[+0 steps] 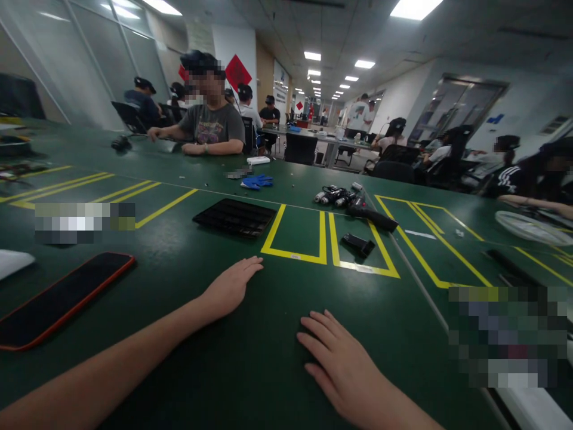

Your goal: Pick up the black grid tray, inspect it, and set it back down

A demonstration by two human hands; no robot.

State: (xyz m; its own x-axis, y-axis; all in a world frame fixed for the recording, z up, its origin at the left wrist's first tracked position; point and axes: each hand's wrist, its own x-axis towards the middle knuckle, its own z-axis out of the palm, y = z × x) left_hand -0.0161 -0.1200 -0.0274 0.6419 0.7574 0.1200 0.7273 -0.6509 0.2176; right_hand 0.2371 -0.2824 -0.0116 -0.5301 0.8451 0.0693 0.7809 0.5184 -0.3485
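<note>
My left hand rests over the green table, fingers stretched out and holding nothing. Just beyond it lies a flat black tray, apart from the fingertips. A yellow tape outline on the table begins right of those fingertips. Nearer to me, my right hand is palm down with its fingers spread, also without anything in it. Ahead of this hand, a small black part lies inside a second taped outline. Behind that part are a black handheld tool and a bundle of black cables.
At left lies a phone in an orange-red case. Blue gloves and a white object sit farther back. Across the table sits a person in a grey shirt. A white round rim is at right, near another person's arm.
</note>
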